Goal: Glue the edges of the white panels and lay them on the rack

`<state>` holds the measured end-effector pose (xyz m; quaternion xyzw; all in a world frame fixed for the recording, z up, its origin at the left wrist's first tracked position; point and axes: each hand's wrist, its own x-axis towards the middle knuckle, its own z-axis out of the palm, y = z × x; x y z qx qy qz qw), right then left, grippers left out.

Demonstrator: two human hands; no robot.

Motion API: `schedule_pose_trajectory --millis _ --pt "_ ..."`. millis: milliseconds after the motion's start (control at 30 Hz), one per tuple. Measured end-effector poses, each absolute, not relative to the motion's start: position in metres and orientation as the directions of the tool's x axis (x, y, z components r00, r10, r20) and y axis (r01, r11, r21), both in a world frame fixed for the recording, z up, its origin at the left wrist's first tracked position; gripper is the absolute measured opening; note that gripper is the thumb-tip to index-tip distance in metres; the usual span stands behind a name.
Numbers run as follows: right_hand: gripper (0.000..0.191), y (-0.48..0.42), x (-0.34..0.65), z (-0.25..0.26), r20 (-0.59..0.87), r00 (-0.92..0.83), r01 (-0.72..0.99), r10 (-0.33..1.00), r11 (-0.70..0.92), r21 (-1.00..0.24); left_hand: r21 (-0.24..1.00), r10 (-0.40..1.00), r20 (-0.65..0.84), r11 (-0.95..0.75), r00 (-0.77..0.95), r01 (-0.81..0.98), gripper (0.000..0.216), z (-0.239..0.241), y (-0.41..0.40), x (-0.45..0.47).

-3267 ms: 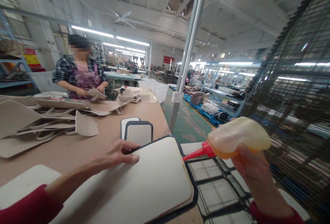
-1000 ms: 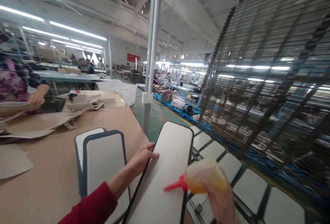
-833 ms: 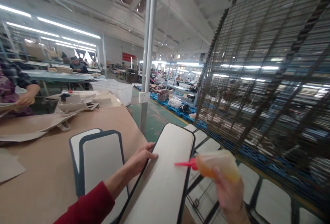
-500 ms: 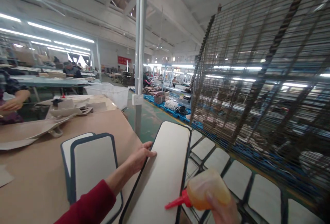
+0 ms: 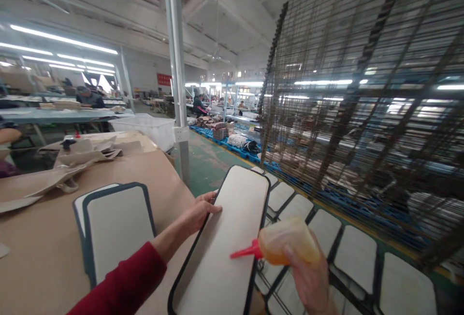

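Note:
My left hand (image 5: 203, 212) grips the left edge of a long off-white panel (image 5: 232, 228) with a dark border and rounded corners, thumb on its face. The panel is held tilted beside the table. In my right hand (image 5: 308, 271) is a squeeze bottle (image 5: 286, 242) of amber liquid with a red nozzle (image 5: 244, 252). The nozzle points left over the panel's face; whether it touches, I cannot tell. On the table to the left lie two similar dark-edged panels (image 5: 118, 233), one overlapping the other.
The brown-topped table (image 5: 159, 175) carries beige sheet pieces (image 5: 87, 155) at its far left. Several bordered panels (image 5: 355, 252) lie in rows at the right, below a large wire rack (image 5: 326, 88). A metal post (image 5: 177, 64) and white bin (image 5: 145, 129) stand ahead. A co-worker's arm (image 5: 9, 136) shows at left.
The view has shifted right, so the surroundings slide left. My right hand has raised the bottle slightly, its nozzle now higher over the panel. My left hand keeps its hold.

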<state>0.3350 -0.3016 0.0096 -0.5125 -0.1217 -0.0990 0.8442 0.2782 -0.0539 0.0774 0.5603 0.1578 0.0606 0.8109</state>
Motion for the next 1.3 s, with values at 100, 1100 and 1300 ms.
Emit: schedule_pose_trajectory --millis 100,1100,1300 --pt "0.068 -0.297 0.363 0.030 0.370 0.904 0.426 -0.214 0.377 -0.822 0.934 0.249 -0.175 0.348 0.953 0.080 0.037 0.075 -0.063 0.284" --pt "0.031 -0.309 0.364 -0.010 -0.432 0.901 -0.184 0.046 0.941 -0.284 0.992 0.507 0.112 -0.102 0.855 -0.070 0.057 -0.003 -0.061 0.236" --pt "0.033 -0.310 0.361 -0.012 -0.424 0.905 -0.159 0.021 0.943 -0.291 0.993 0.546 0.101 -0.104 0.831 -0.052 0.053 -0.007 -0.069 0.232"
